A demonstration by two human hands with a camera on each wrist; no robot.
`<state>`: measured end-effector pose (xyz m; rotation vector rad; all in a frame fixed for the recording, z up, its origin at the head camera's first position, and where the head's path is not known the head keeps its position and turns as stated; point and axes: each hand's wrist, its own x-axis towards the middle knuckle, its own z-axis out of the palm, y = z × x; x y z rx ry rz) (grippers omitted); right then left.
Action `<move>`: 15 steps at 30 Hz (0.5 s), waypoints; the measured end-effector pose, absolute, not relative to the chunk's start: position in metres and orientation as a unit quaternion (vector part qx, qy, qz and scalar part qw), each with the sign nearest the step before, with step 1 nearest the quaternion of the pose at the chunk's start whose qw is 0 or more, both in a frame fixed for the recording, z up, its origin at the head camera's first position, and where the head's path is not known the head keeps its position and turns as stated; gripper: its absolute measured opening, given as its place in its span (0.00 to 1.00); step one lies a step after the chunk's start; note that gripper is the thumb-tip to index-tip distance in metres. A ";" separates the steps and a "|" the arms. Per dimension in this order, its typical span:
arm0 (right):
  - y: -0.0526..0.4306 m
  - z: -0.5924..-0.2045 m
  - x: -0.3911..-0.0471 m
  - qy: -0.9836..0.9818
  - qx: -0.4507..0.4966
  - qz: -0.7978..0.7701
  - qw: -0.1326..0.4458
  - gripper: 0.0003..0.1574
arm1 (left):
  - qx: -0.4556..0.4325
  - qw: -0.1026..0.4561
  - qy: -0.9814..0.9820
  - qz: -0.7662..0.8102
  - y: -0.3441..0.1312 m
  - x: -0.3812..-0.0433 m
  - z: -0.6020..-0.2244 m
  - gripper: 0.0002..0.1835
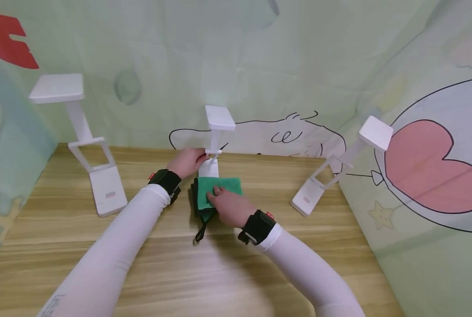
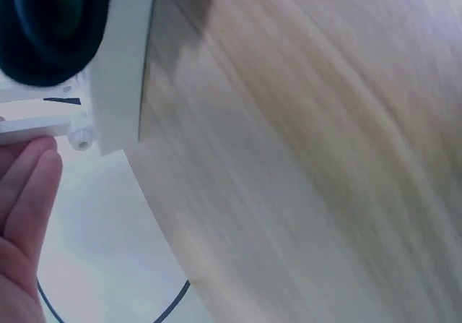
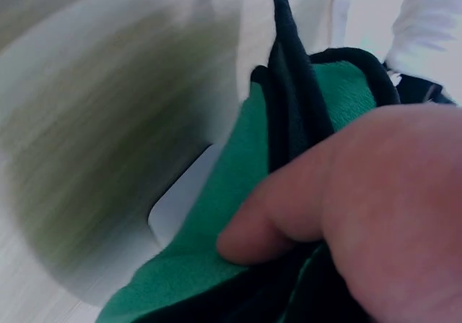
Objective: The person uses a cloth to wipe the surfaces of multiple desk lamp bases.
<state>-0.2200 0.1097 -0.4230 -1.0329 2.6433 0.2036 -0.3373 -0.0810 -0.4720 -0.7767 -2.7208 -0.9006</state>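
Note:
My left hand [image 1: 187, 162] grips the thin lower arm of the middle white desk lamp [image 1: 219, 118]. In the left wrist view its fingers [image 2: 30, 193] curl against a white bar beside a round hinge. My right hand [image 1: 232, 206] holds a folded green cloth [image 1: 228, 182] with black edging over the base of this lamp. The right thumb [image 3: 278, 218] presses into the cloth in the right wrist view, where a corner of the white base [image 3: 177, 200] shows under it. A dark hanging loop [image 1: 200, 232] trails from the cloth onto the table.
A larger white desk lamp [image 1: 108, 191] stands at the left of the wooden table [image 1: 172, 273]. Another white lamp [image 1: 308, 197] stands at the right, tilted outward. A printed fabric backdrop [image 1: 172, 79] rises behind the table and along both sides.

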 end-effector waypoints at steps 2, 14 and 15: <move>0.110 -0.419 -0.217 0.917 -0.358 0.065 0.162 0.37 | -0.255 0.086 -0.915 -0.301 -0.081 -0.337 -0.472 0.09; 0.122 -0.405 -0.224 0.922 -0.353 -0.054 0.150 0.45 | -0.259 0.068 -0.909 -0.320 -0.095 -0.318 -0.464 0.26; 0.124 -0.402 -0.225 0.923 -0.352 -0.064 0.141 0.45 | -0.261 0.076 -0.908 -0.319 -0.100 -0.312 -0.462 0.28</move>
